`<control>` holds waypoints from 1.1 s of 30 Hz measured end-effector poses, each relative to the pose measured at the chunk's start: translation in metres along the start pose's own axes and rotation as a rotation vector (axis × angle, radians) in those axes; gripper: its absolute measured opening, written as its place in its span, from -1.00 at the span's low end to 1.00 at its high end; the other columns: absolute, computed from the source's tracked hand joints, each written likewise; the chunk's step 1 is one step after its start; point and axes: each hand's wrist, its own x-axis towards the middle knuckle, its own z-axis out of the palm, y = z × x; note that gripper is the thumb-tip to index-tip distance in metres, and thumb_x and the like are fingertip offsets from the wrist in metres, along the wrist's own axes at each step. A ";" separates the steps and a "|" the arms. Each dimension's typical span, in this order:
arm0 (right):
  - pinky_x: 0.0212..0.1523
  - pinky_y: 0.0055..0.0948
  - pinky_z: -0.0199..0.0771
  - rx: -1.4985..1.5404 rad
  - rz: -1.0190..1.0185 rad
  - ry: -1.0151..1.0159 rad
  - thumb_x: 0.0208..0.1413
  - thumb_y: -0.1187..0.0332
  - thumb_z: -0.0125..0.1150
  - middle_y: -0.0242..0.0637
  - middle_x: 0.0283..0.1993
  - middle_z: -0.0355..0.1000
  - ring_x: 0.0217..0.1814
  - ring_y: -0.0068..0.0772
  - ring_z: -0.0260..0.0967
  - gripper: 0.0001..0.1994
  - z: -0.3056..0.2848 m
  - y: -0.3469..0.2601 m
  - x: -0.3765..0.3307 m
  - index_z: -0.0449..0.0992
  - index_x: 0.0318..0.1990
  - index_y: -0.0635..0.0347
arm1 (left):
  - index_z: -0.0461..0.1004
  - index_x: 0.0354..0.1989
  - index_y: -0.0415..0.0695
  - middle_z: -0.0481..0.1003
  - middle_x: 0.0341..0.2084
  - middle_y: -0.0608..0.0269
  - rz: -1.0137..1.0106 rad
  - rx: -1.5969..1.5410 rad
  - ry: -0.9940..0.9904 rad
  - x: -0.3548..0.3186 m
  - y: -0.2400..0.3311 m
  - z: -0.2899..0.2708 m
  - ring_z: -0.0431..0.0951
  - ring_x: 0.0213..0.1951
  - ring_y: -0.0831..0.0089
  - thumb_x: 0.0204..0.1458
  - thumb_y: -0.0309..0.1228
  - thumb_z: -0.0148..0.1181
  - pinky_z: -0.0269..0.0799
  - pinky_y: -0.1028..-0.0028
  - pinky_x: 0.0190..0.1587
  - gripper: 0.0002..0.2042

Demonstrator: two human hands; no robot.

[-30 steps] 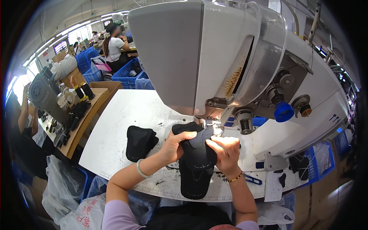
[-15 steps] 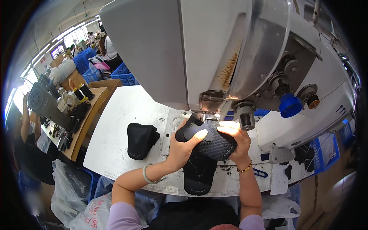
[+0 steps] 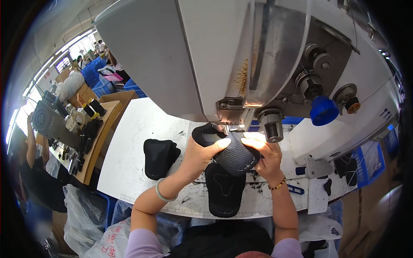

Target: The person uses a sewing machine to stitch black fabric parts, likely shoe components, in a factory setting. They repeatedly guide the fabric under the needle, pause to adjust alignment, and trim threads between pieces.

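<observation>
A black padded fabric piece (image 3: 236, 158) with a ribbed patch and white stitch marks lies under the needle area of a large white sewing machine (image 3: 148, 60). My left hand (image 3: 198, 155) grips its left side, thumb pressed flat on top. On the right edge, my right hand (image 3: 268, 158) is closed, fingertips near the presser foot. The fingers beneath the piece are hidden. Another black piece (image 3: 225, 193), with a stitched outline, lies on the table just below, partly covered by the held one. Left of my left hand sits a small stack of black pieces (image 3: 157, 160).
The white table (image 3: 124, 172) carries lint and a ruler strip along its front edge. Blue thread snips (image 3: 295, 189) lie right of my right wrist. Plastic bags (image 3: 81, 219) hang below. At left, a person (image 3: 36, 172) works beside a wooden bench (image 3: 97, 148).
Both hands have turned and shifted the black piece slightly under the needle, keeping their grip. The whole view has shifted a little; the stack and lower piece stay on the table.
</observation>
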 end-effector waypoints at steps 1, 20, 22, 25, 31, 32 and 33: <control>-0.26 -0.36 0.24 -0.009 -0.051 0.024 -0.28 0.53 0.18 -0.40 -0.32 0.38 -0.36 -0.30 0.23 -0.71 0.001 0.001 0.001 0.57 -0.28 0.10 | 0.44 -0.28 -0.25 0.49 -0.39 0.29 -0.019 -0.062 0.014 0.002 -0.001 0.000 0.50 -0.33 0.56 -0.07 -0.56 0.21 0.43 0.57 -0.22 -0.83; -0.36 -0.37 0.23 -0.203 -0.133 0.016 -0.23 0.58 0.19 -0.46 -0.38 0.27 -0.47 -0.42 0.17 -0.62 0.004 -0.017 0.001 0.54 -0.15 0.06 | 0.49 -0.26 -0.29 0.52 -0.32 0.22 -0.141 -0.309 0.003 0.014 -0.014 -0.014 0.50 -0.28 0.55 0.08 -0.54 0.07 0.42 0.55 -0.17 -0.88; -0.37 -0.36 0.23 -0.179 -0.125 0.022 -0.23 0.60 0.17 -0.43 -0.38 0.27 -0.48 -0.40 0.17 -0.61 0.006 -0.016 0.000 0.54 -0.15 0.07 | 0.48 -0.22 -0.29 0.51 -0.29 0.21 -0.154 -0.282 0.028 0.010 -0.014 -0.014 0.49 -0.25 0.54 0.08 -0.54 0.06 0.42 0.54 -0.15 -0.86; -0.39 -0.36 0.23 -0.122 -0.120 0.031 -0.22 0.63 0.15 -0.39 -0.40 0.28 -0.47 -0.37 0.19 -0.65 0.009 -0.019 0.004 0.53 -0.18 0.11 | 0.45 -0.12 -0.32 0.51 -0.24 0.19 -0.058 -0.212 0.075 0.002 -0.005 -0.011 0.48 -0.21 0.55 0.10 -0.49 0.06 0.37 0.56 -0.09 -0.78; -0.18 -0.33 0.36 -0.137 -0.076 0.126 -0.01 0.72 0.01 -0.15 -0.23 0.44 -0.22 -0.17 0.38 -0.82 0.000 -0.021 -0.001 0.42 -0.26 0.31 | 0.46 -0.14 -0.29 0.49 -0.24 0.24 -0.030 -0.141 0.060 0.005 -0.011 -0.007 0.46 -0.19 0.58 0.11 -0.52 0.07 0.36 0.57 -0.08 -0.82; -0.15 -0.33 0.36 -0.139 -0.068 0.160 0.01 0.71 0.01 -0.15 -0.22 0.43 -0.20 -0.17 0.38 -0.83 0.000 -0.021 -0.001 0.42 -0.25 0.31 | 0.47 -0.15 -0.28 0.50 -0.26 0.26 -0.019 -0.159 0.058 0.005 -0.012 -0.008 0.46 -0.21 0.59 0.11 -0.52 0.08 0.36 0.58 -0.10 -0.83; -0.13 -0.34 0.36 -0.148 -0.067 0.203 0.01 0.71 0.01 -0.15 -0.21 0.43 -0.19 -0.18 0.38 -0.82 -0.001 -0.020 -0.002 0.42 -0.24 0.32 | 0.48 -0.15 -0.28 0.51 -0.28 0.27 -0.031 -0.174 0.074 0.005 -0.015 -0.007 0.47 -0.23 0.60 0.12 -0.51 0.08 0.37 0.58 -0.12 -0.83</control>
